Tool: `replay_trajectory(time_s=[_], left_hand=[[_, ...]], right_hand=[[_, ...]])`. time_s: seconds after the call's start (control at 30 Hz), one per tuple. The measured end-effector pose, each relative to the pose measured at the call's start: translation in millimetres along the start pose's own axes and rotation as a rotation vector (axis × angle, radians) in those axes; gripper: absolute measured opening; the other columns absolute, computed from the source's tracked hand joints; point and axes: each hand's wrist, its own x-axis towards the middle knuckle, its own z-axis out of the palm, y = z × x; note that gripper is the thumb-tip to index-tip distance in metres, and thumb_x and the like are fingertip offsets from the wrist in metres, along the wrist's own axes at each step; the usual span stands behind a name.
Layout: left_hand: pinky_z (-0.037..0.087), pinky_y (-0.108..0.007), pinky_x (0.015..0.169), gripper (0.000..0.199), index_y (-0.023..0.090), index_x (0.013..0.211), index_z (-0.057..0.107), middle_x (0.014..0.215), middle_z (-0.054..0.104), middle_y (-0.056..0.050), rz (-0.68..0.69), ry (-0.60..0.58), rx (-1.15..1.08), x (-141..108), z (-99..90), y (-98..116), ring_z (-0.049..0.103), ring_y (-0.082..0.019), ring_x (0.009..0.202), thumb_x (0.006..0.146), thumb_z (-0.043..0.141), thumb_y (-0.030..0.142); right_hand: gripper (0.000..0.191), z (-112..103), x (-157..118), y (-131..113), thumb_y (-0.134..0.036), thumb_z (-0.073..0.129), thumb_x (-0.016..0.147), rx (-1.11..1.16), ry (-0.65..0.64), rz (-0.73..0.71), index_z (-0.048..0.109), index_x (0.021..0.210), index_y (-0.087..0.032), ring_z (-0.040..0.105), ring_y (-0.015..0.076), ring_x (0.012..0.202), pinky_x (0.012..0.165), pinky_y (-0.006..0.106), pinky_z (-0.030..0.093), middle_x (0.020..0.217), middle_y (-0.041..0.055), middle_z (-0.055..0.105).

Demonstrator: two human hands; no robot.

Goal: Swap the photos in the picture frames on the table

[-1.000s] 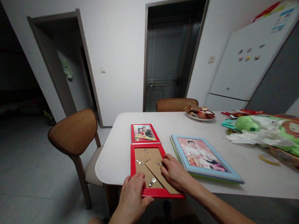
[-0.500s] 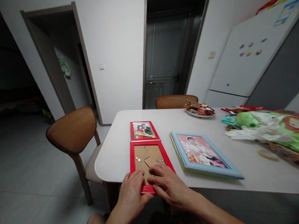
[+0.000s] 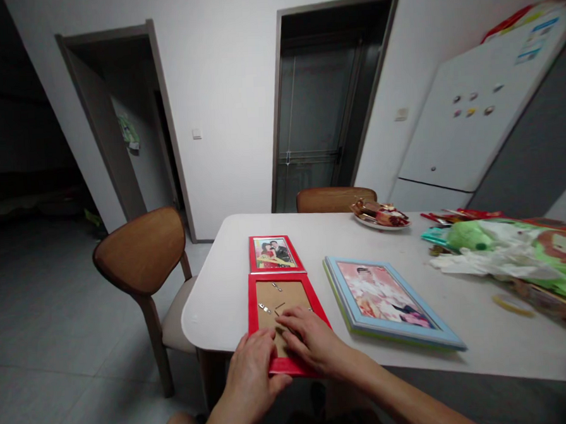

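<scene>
A red picture frame [image 3: 252, 305] lies back side up at the table's near edge, showing a brown backing board [image 3: 268, 292] with metal clips and a bent thin dark stand leg or slit. My left hand [image 3: 256, 368] grips its lower left corner, fingers on top and thumb at the front edge. Over the backing, my right hand [image 3: 313, 340] rests with fingers stretched out, fingertips at the board's middle; nothing shows in it, and it covers the lower right part. Touching the far side is a second red frame [image 3: 252, 255], face up with a photo of two people.
Right of the red frames sits a stack of frames, a light blue one [image 3: 336, 275] on top. Farther right lie a green plush-like thing [image 3: 469, 235], crumpled white bags [image 3: 494, 258] and a tape roll [image 3: 513, 305]. A filled plate [image 3: 380, 216] stands at the back. Wooden chairs [image 3: 143, 251] flank the white table [image 3: 212, 304].
My right hand has slid away from the frame's near edge, up onto the middle of the backing. My left hand keeps its hold. The whole view has shifted slightly.
</scene>
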Motion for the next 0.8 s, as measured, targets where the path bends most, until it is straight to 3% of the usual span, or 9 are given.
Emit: replay_trajectory(time_s=[0.23,0.43,0.8], left_hand=[[0.031,-0.042,0.097,0.054,0.017,0.109,0.049,0.118,0.051,-0.009,-0.006,-0.007,-0.008,-1.8,1.9,-2.8,0.044,-0.024,0.11,0.058,0.068,0.024],[0.031,-0.042,0.096,0.054,0.017,0.108,0.049,0.117,0.052,-0.009,0.017,0.018,-0.038,-1.8,3.7,-6.2,0.045,-0.024,0.109,0.058,0.069,0.023],[0.031,-0.041,0.097,0.053,0.016,0.105,0.051,0.114,0.054,-0.009,0.01,0.013,-0.039,-2.0,1.9,-3.2,0.046,-0.024,0.108,0.056,0.071,0.022]], right_hand=[[0.026,20.7,44.4,8.8,-0.021,0.038,0.081,-0.154,-0.009,0.043,0.064,0.083,-0.019,0.047,0.0165,0.084,0.074,0.028,0.033,0.085,0.006,0.057],[0.03,27.0,43.0,12.1,-0.013,0.041,0.077,-0.114,0.024,0.038,0.06,0.099,-0.021,0.046,0.0166,0.092,0.08,0.029,0.031,0.097,0.0047,0.058],[0.027,24.4,48.0,6.4,-0.015,0.039,0.079,-0.161,-0.015,0.001,0.061,0.093,-0.02,0.046,0.0162,0.088,0.077,0.028,0.032,0.093,0.0056,0.059]])
